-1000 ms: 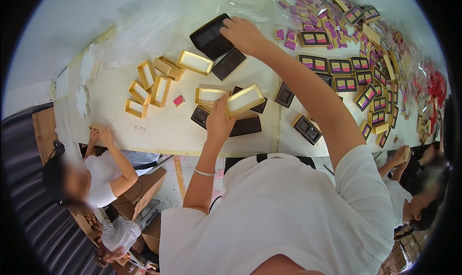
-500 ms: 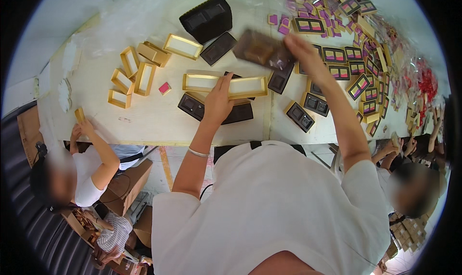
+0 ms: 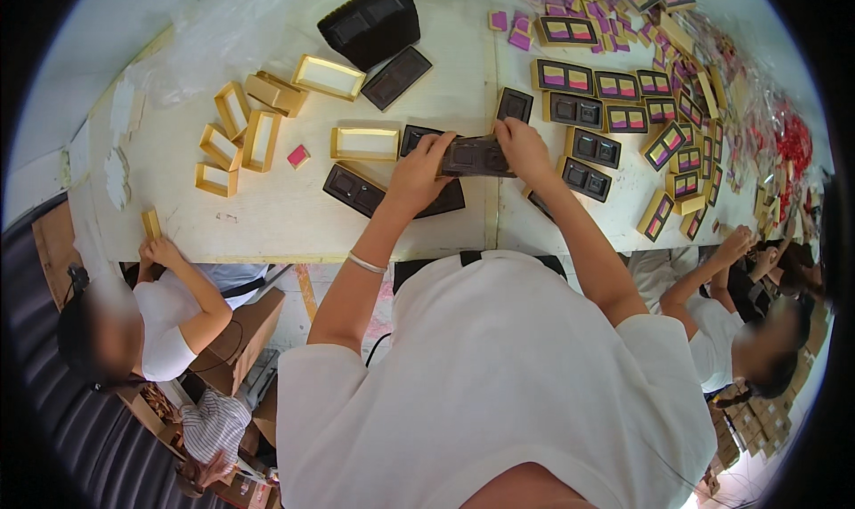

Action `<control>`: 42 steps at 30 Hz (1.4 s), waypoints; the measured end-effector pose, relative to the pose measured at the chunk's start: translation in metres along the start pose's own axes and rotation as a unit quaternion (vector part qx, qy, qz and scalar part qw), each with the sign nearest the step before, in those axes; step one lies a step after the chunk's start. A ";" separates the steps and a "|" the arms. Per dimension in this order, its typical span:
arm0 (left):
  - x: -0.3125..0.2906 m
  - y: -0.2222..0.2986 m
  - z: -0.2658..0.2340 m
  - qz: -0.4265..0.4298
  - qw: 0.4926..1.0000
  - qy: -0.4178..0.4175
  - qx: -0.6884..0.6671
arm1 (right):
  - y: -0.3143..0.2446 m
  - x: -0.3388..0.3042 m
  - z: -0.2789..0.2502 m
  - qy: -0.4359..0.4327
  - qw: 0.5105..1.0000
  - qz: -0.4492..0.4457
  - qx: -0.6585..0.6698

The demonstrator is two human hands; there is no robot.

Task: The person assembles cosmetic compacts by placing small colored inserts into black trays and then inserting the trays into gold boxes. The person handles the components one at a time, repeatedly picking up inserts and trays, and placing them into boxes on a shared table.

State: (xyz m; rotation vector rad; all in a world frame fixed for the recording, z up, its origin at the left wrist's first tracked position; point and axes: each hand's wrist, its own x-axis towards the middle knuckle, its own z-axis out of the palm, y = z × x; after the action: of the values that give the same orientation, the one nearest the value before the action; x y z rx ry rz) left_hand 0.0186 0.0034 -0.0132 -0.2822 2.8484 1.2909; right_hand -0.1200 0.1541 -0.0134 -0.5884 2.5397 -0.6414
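A dark plastic tray (image 3: 476,155) is held between both my hands, level over the table in front of me. My left hand (image 3: 419,174) grips its left end, fingers closed round the edge. At the tray's right end, my right hand (image 3: 527,153) has its thumb and fingers closed on it. Just left of my left hand lies an empty gold box frame (image 3: 365,144). A black two-well tray (image 3: 352,188) rests below that frame, and another (image 3: 443,200) is partly covered by my left hand. A further black tray (image 3: 514,105) lies beyond my right hand.
A stack of black trays (image 3: 370,24) stands at the back, a loose tray (image 3: 396,77) beside it. Gold frames (image 3: 260,141) and a small pink piece (image 3: 297,155) lie at left. Filled boxes (image 3: 616,85) and purple pieces (image 3: 588,10) crowd the right. Co-workers sit on both sides.
My right hand has brought the dark tray down and nearer, to the middle. My left hand has shifted from the gold frames onto the tray's left end. The right-hand gold frame is now hidden.
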 end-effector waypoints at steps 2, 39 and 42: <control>0.000 0.002 -0.003 -0.018 1.000 -0.017 -0.006 | 0.002 -0.002 -0.002 0.015 0.999 -0.005 -0.045; -0.029 0.082 -0.020 -0.124 0.788 -0.386 -0.463 | 0.039 -0.189 -0.116 -0.206 0.892 -0.400 0.041; -0.027 0.077 -0.023 -0.164 0.797 -0.418 -0.405 | 0.030 -0.184 -0.124 -0.243 0.901 -0.357 0.034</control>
State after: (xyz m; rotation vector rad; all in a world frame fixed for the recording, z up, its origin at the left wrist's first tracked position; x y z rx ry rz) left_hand 0.0342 0.0404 0.0617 -0.1230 1.3622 1.8441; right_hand -0.0443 0.3106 0.1272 -1.4753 1.7891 -0.6973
